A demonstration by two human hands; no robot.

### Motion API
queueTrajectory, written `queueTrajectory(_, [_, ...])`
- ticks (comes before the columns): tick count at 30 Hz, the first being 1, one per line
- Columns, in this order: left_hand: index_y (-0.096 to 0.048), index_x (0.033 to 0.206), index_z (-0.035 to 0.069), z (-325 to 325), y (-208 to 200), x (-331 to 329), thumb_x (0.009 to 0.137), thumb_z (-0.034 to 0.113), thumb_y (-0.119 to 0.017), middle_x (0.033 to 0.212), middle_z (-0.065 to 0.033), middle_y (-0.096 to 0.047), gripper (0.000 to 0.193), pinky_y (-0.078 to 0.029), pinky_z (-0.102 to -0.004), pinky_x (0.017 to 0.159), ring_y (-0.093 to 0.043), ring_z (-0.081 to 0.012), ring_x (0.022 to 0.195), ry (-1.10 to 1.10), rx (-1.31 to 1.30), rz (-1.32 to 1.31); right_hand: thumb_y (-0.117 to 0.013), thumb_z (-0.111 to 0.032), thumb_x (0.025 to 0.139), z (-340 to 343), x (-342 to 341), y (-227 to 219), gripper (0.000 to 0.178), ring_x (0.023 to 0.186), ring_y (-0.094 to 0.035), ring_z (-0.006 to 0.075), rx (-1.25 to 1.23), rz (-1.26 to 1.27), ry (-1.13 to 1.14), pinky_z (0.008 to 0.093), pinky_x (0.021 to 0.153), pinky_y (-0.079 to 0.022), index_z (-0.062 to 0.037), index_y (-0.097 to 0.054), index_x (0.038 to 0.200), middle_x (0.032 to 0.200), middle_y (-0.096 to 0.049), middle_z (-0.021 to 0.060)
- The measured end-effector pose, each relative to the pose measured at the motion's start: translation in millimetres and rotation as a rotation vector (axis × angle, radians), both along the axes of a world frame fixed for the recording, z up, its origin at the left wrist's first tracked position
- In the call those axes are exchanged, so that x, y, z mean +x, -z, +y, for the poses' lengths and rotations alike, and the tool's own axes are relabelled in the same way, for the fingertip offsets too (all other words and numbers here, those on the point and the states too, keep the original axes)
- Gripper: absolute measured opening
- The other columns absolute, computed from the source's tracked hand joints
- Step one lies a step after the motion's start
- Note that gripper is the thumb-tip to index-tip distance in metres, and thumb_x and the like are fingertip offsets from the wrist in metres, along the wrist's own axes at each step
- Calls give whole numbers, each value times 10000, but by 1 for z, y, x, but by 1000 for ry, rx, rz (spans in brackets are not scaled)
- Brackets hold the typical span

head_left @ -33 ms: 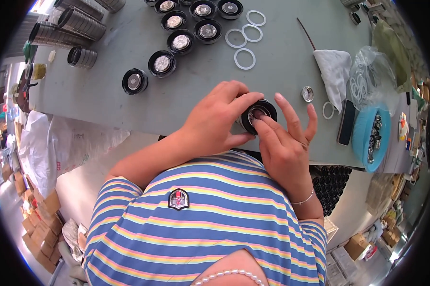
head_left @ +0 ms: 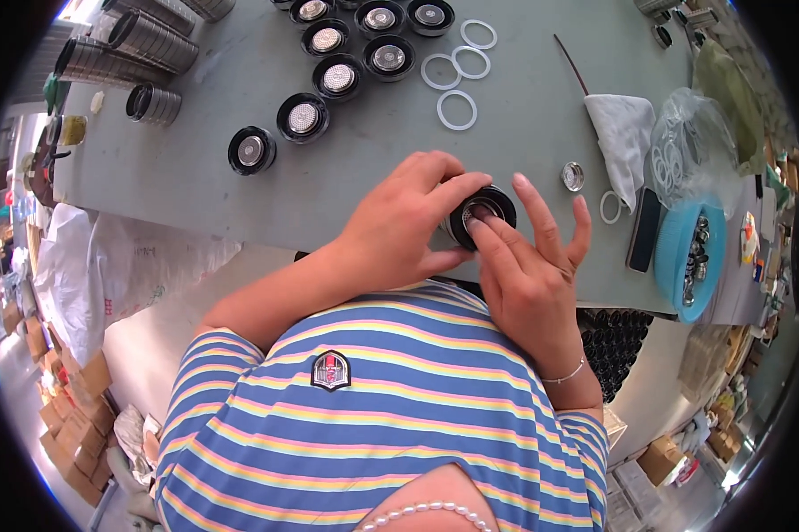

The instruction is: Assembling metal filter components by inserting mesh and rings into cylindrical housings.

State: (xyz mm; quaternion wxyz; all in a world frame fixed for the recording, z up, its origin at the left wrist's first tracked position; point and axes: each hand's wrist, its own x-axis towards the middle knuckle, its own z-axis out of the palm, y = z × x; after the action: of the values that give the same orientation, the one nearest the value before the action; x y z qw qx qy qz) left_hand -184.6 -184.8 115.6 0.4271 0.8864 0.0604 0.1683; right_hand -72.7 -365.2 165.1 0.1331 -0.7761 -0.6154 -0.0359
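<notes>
A round black lid [head_left: 507,206] stands tilted at the table's near edge, directly in front of me. My left hand [head_left: 408,213] is wrapped round its left side, thumb and fingers on the rim. Inside it, a silver metal insert [head_left: 468,213] with a dotted surface partly shows. My right hand [head_left: 532,257] reaches in from the right, its thumb and forefinger closed at the insert while other fingers stick up. Those fingertips hide part of the insert. Farther off sit several similar black lids [head_left: 302,118] with metal centres. White sealing rings [head_left: 457,111] lie to their right.
A small metal cap [head_left: 573,176], a white cloth [head_left: 619,133], a black phone-like slab [head_left: 643,230] and a blue basket [head_left: 683,310] with metal parts are on the right. Stacked metal-sided cylinders [head_left: 151,43] occupy the far left. A clear bag [head_left: 696,142] holds more rings.
</notes>
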Motion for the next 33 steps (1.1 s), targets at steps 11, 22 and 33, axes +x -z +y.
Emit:
queueTrajectory(11, [-617, 1411, 60, 4, 10, 6, 707, 200, -926, 1426, -172, -592, 781, -492, -487, 1116, -559, -401, 1339, 75, -29, -36, -847, -320, 833, 7, -2, -11, 428, 1546, -434, 286, -164, 166, 40, 614, 1302, -141, -90, -765, 1184, 1298, -742, 34])
queueTrajectory(22, [-554, 1492, 23, 53, 29, -37, 798, 85, -857, 1401, -142, -659, 760, -492, -383, 1109, -655, -245, 1270, -414, -284, 85, -757, -90, 933, -62, 106, 132, 192, 1131, -684, 330, 296, -3, 550, 440, 1067, -488, -58, -776, 1121, 1168, -791, 87])
queueTrajectory(33, [-575, 1486, 33, 4, 12, -15, 752, 283, -921, 1471, -174, -593, 849, -443, -494, 1150, -554, -392, 1354, -22, 33, -144, -778, -102, 834, -21, 22, 28, 176, 1211, -643, 225, 301, 163, 11, 543, 1254, -265, -180, -799, 991, 1006, -778, -40])
